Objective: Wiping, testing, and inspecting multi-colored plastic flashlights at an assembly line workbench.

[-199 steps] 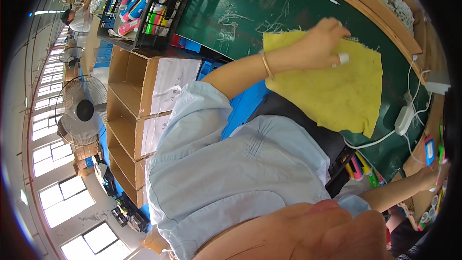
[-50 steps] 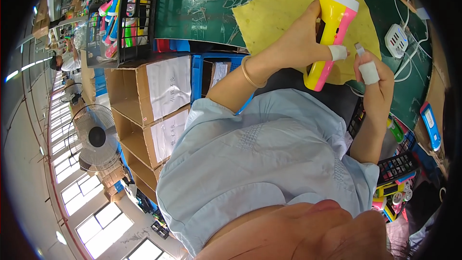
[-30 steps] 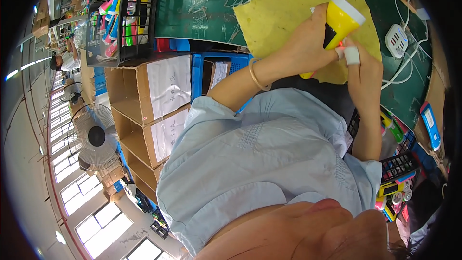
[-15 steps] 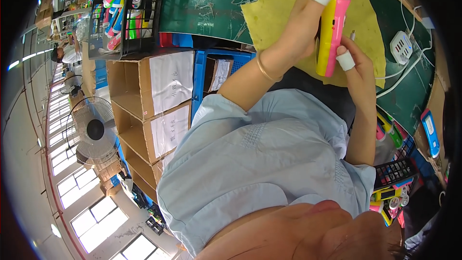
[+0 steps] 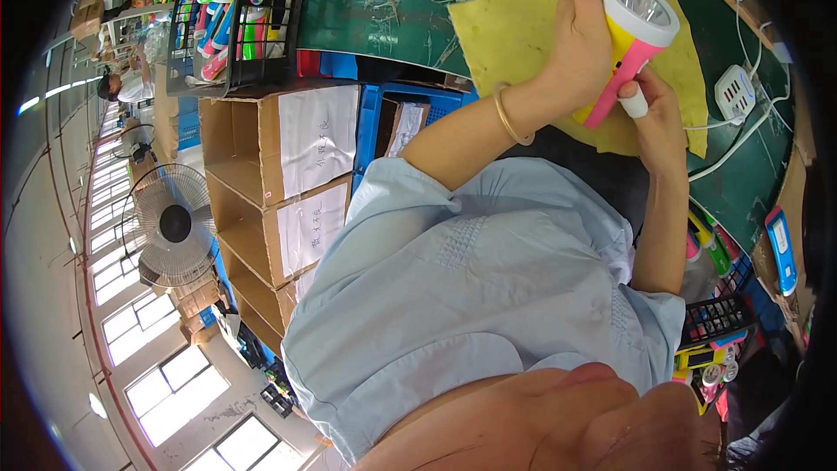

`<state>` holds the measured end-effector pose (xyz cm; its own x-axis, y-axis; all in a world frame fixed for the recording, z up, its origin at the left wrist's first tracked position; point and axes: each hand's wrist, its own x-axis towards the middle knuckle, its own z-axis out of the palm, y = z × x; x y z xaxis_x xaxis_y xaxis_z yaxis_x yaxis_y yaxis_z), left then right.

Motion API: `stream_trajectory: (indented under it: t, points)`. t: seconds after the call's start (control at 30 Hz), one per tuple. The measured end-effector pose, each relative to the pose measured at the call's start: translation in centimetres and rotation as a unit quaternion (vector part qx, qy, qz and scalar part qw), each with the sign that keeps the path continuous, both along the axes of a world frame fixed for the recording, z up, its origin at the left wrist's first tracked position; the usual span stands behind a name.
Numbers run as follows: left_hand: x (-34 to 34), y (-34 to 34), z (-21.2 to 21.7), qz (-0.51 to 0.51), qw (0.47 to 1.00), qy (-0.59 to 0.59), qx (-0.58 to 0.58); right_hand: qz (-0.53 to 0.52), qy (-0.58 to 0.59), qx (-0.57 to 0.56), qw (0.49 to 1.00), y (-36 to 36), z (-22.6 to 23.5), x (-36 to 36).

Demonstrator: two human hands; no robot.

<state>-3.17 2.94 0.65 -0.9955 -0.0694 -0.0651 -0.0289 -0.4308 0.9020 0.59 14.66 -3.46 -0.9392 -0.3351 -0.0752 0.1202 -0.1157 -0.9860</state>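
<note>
A yellow and pink flashlight [image 5: 629, 44] with a white-rimmed lens is held over a yellow cloth [image 5: 514, 35] on the green table [image 5: 384, 0]. My left hand [image 5: 575, 48], with a gold bangle on the wrist and white tape on a fingertip, grips the flashlight's body just below the head. My right hand [image 5: 652, 118], also with a taped finger, holds the pink lower end from underneath. The lens is tilted up toward me.
A black wire basket [image 5: 235, 26] of coloured flashlights stands at the table's left end. Open cardboard boxes [image 5: 279, 174] and a blue crate [image 5: 375, 118] sit below it. A white power strip [image 5: 737, 92] and cable lie right of the cloth. A fan [image 5: 174, 222] stands further left.
The flashlight has tipped from a side-on upright pose so its lens faces me. Both hands stay on it; several seconds ago my left hand lay flat on the cloth alone.
</note>
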Motion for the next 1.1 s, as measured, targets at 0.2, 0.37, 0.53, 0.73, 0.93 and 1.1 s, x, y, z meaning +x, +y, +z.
stream_trajectory:
  t: [0.2,0.37,0.53,0.73,0.93,1.1]
  points:
    - [-1.0,-1.4,1.3,-0.116,0.98,-0.128,0.102,-0.004,-0.071,-0.005,0.997,-0.2,0.4,1.1]
    - [-0.5,-1.6,-0.7,-0.102,0.97,-0.056,0.215,-0.315,0.306,0.427,0.79,-2.0,2.3,2.2]
    - [0.0,-1.2,-0.7,-0.069,0.965,-0.134,0.214,-0.213,0.288,0.333,0.872,-1.6,2.7,2.1]
    - [-0.6,-1.1,-0.1,-0.077,0.966,-0.113,0.22,-0.109,0.098,0.164,0.975,-1.0,2.1,0.9]
    - [-5.4,-4.1,0.4,-0.094,0.995,0.026,-0.029,-0.39,0.01,-0.057,0.919,6.3,0.1,-0.1]
    - [-22.7,-15.9,-5.4,0.313,0.743,0.223,-0.549,-0.526,0.107,-0.011,0.843,22.0,0.3,-1.3]
